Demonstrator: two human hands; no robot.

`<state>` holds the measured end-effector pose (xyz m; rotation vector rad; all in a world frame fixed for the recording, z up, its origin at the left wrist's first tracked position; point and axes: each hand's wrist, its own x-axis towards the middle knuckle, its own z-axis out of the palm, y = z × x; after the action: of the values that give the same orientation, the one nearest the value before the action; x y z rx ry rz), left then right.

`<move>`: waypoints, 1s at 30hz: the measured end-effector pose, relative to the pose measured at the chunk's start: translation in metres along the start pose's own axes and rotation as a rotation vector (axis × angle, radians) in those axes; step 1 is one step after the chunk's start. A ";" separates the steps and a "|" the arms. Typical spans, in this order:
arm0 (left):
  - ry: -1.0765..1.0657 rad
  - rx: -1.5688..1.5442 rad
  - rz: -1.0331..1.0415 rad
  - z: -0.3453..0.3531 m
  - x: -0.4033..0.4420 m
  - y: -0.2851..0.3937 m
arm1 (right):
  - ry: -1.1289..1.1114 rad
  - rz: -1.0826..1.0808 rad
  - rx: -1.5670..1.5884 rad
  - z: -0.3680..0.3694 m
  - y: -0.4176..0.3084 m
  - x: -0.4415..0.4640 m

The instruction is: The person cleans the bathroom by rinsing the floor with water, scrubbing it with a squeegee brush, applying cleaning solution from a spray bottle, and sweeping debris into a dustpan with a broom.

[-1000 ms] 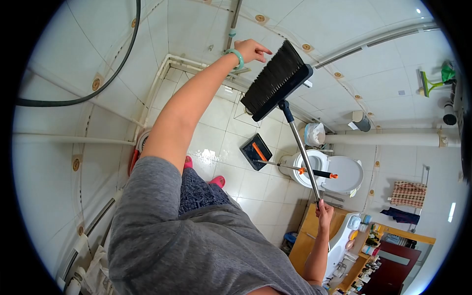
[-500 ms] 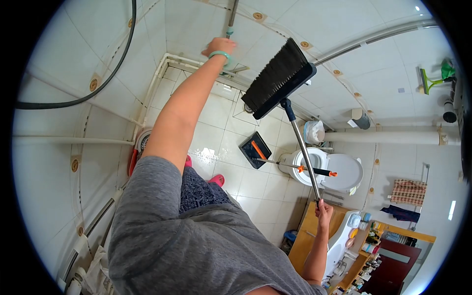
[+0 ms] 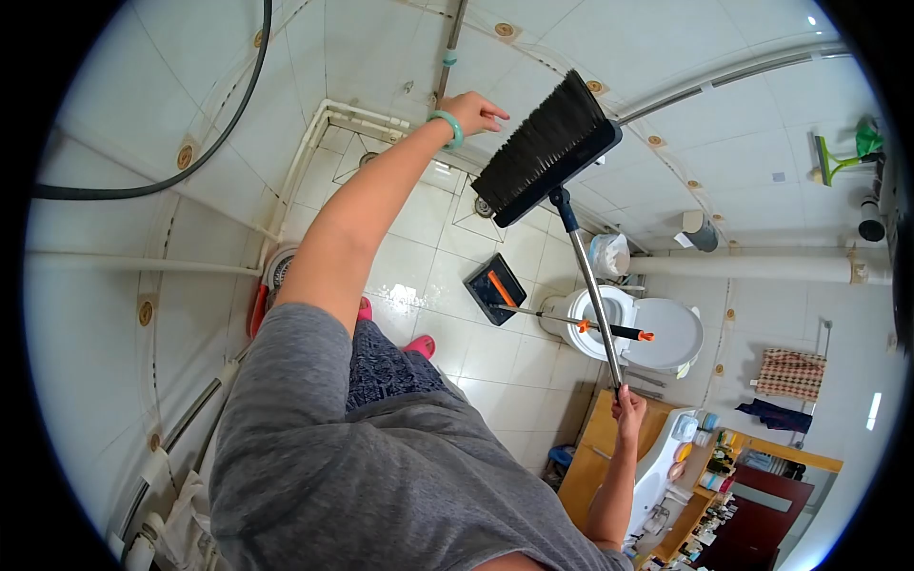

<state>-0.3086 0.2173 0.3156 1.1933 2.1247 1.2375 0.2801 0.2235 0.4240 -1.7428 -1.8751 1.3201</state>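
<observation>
My right hand [image 3: 628, 409] is wrapped round the metal handle of a broom [image 3: 592, 295]. The broom is held head up, its black bristles [image 3: 541, 138] facing left. My left hand [image 3: 473, 114], with a green bangle [image 3: 447, 129] on the wrist, reaches out beside the bristles. Its fingers are apart, hold nothing and do not touch the broom. Just behind that hand stands a metal pole [image 3: 451, 52] against the wall. On the floor below the broom head lies a black dustpan [image 3: 496, 288] with an orange strip, its handle running in front of the toilet.
A toilet [image 3: 569, 314] with raised lid [image 3: 665, 333] stands right of the dustpan, a white bin [image 3: 607, 255] beside it. A washbasin counter [image 3: 657, 457] is at lower right. White pipes [image 3: 357, 116] run along the wall base. The tiled floor [image 3: 405, 247] looks wet.
My left hand has left the pole and moved right towards the bristles, its fingers now stretched out. The broom has barely shifted in my right hand.
</observation>
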 end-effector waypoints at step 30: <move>-0.086 -0.068 -0.022 0.000 -0.013 -0.053 | -0.012 -0.026 0.090 -0.011 0.007 -0.009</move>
<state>-0.3268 0.1936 0.2695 1.1693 2.0129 1.2164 0.2950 0.2192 0.4284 -1.6641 -1.8091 1.3863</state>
